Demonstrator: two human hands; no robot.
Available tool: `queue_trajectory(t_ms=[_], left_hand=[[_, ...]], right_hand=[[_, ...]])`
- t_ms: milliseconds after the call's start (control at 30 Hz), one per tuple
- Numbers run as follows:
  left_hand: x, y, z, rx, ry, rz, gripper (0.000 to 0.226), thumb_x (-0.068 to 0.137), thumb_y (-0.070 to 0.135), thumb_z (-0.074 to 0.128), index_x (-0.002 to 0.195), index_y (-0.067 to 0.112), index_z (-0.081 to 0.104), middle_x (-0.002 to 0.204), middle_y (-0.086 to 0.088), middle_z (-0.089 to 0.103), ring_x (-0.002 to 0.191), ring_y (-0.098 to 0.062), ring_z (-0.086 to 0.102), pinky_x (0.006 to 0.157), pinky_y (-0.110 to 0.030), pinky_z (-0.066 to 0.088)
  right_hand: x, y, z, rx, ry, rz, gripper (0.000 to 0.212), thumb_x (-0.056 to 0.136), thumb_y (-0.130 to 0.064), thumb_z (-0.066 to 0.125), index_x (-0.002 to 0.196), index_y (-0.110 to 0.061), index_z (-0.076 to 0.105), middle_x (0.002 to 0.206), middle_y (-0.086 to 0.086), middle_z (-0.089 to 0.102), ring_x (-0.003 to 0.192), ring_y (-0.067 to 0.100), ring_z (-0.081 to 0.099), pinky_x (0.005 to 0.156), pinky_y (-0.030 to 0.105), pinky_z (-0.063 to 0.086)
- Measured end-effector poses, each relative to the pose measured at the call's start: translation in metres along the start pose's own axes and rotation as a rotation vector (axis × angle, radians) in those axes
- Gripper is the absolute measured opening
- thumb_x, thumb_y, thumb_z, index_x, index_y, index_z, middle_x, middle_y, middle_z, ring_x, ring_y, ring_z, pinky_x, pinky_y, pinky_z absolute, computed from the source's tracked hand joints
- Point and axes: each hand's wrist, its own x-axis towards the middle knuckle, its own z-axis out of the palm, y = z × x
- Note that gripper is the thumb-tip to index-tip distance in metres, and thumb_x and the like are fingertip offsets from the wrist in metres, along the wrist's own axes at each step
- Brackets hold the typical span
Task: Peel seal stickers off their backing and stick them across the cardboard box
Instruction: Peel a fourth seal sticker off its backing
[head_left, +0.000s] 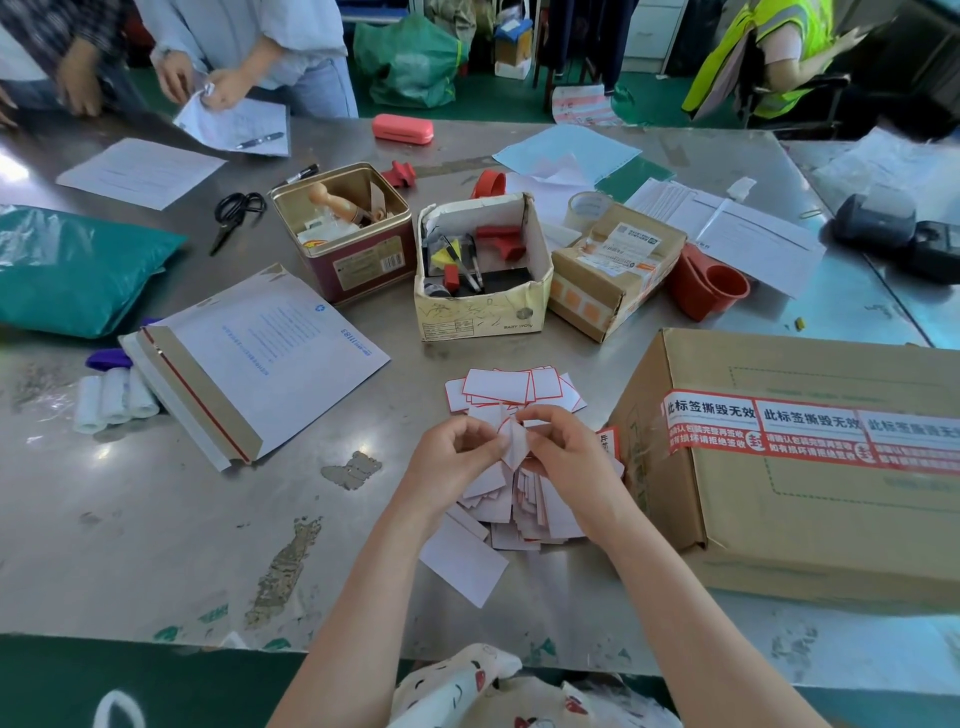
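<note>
The left hand (457, 449) and the right hand (563, 447) meet over the table (156, 519), each pinching an edge of one small seal sticker (513, 446), which they appear to be peeling from its backing. Under them lies a loose pile of stickers and backings (519, 499), too many to count. The cardboard box (810, 483) sits just to the right, nearer the right hand, its long axis running left to right; three red seals (810, 431) already line its top.
</note>
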Motion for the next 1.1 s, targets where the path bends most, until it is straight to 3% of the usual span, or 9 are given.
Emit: queue_trajectory(t_ms=[167, 333, 400, 500, 600, 767, 967, 1100], left_hand=[[0.002, 0.002, 0.0, 0.021, 0.037, -0.006, 0.016, 0.083, 0.012, 0.067, 0.092, 0.022, 0.059, 0.082, 0.002, 0.066, 0.074, -0.008, 0.06, 0.079, -0.028, 0.05], [0.005, 0.001, 0.001, 0.02, 0.039, 0.001, 0.018, 0.084, 0.007, 0.064, 0.098, 0.019, 0.064, 0.087, -0.004, 0.064, 0.081, -0.017, 0.061, 0.085, -0.035, 0.053], [0.007, 0.0, 0.002, 0.003, 0.062, 0.0, 0.017, 0.085, 0.005, 0.063, 0.097, 0.016, 0.064, 0.089, -0.006, 0.064, 0.081, -0.018, 0.061, 0.082, -0.035, 0.055], [0.009, -0.001, 0.002, -0.022, 0.103, -0.002, 0.018, 0.086, 0.004, 0.06, 0.094, 0.019, 0.064, 0.098, -0.012, 0.065, 0.084, -0.02, 0.063, 0.078, -0.032, 0.056], [0.012, -0.001, 0.0, -0.046, 0.143, 0.005, 0.018, 0.086, 0.003, 0.059, 0.097, 0.016, 0.063, 0.098, -0.014, 0.065, 0.083, -0.021, 0.063, 0.073, -0.029, 0.056], [0.014, 0.0, -0.002, -0.059, 0.172, 0.017, 0.018, 0.087, 0.0, 0.056, 0.1, 0.01, 0.063, 0.095, -0.014, 0.064, 0.079, -0.02, 0.062, 0.06, -0.018, 0.055], [0.014, -0.001, -0.004, -0.004, 0.178, 0.03, 0.017, 0.088, 0.001, 0.055, 0.098, 0.011, 0.064, 0.095, -0.011, 0.064, 0.082, -0.02, 0.063, 0.058, -0.016, 0.055], [0.015, -0.001, -0.007, 0.019, 0.173, 0.053, 0.017, 0.089, 0.001, 0.054, 0.097, 0.011, 0.065, 0.09, -0.005, 0.063, 0.08, -0.018, 0.062, 0.059, -0.016, 0.055]], right_hand=[[0.001, -0.001, 0.002, -0.014, -0.013, 0.002, 0.04, 0.092, 0.003, 0.039, 0.094, -0.031, 0.06, 0.107, 0.02, 0.061, 0.095, 0.036, 0.062, 0.087, 0.043, 0.055], [0.001, -0.002, 0.001, -0.038, 0.002, 0.005, 0.043, 0.092, 0.007, 0.037, 0.091, -0.03, 0.058, 0.105, 0.022, 0.059, 0.092, 0.037, 0.062, 0.085, 0.05, 0.054], [0.002, -0.002, 0.0, -0.048, 0.002, -0.001, 0.043, 0.092, 0.007, 0.035, 0.089, -0.03, 0.057, 0.101, 0.018, 0.059, 0.092, 0.038, 0.061, 0.085, 0.049, 0.054], [0.002, -0.004, -0.002, -0.067, 0.013, -0.022, 0.043, 0.09, 0.009, 0.034, 0.088, -0.028, 0.056, 0.088, 0.005, 0.055, 0.08, 0.023, 0.058, 0.082, 0.044, 0.053], [0.002, -0.006, -0.003, -0.106, 0.02, -0.043, 0.042, 0.089, 0.007, 0.037, 0.088, -0.031, 0.055, 0.087, 0.005, 0.057, 0.077, 0.022, 0.054, 0.074, 0.041, 0.051], [0.003, -0.007, -0.003, -0.201, 0.008, -0.088, 0.04, 0.091, 0.004, 0.04, 0.102, -0.033, 0.052, 0.081, 0.001, 0.056, 0.076, 0.02, 0.052, 0.077, 0.047, 0.051], [0.002, -0.006, -0.003, -0.293, -0.055, -0.143, 0.045, 0.09, 0.004, 0.042, 0.117, -0.032, 0.048, 0.075, -0.002, 0.054, 0.067, 0.012, 0.048, 0.061, 0.022, 0.042], [0.001, -0.01, -0.001, -0.411, -0.108, -0.12, 0.039, 0.094, -0.002, 0.041, 0.124, -0.024, 0.052, 0.086, -0.011, 0.057, 0.077, 0.005, 0.05, 0.066, 0.012, 0.041]])
